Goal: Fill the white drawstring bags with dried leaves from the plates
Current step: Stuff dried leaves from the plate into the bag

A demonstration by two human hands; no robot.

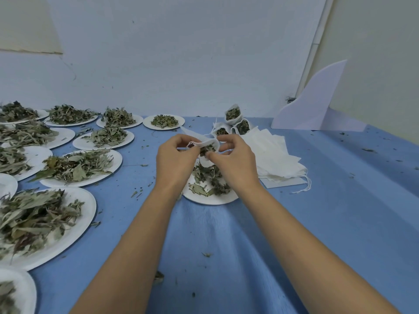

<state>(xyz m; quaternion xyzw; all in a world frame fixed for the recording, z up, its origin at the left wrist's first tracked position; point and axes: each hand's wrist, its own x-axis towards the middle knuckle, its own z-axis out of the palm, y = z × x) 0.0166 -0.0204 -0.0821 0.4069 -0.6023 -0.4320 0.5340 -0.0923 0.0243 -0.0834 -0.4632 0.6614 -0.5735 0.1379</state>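
Note:
Both my hands hold one white drawstring bag (209, 143) above a white plate (209, 198) of dried leaves (207, 179). My left hand (175, 158) pinches the bag's rim and its string on the left. My right hand (234, 160) grips the rim on the right, thumb at the mouth. Dark leaves show inside the bag's mouth. Three filled bags (233, 122) stand upright at the back. A stack of flat unfilled bags (274, 155) lies to the right of my hands.
Several white plates (81, 164) heaped with dried leaves cover the left of the blue tablecloth (328, 211). Another plate (163, 121) sits at the back centre. A white plastic stand (317, 105) leans at the back right. Leaf crumbs are scattered on the cloth.

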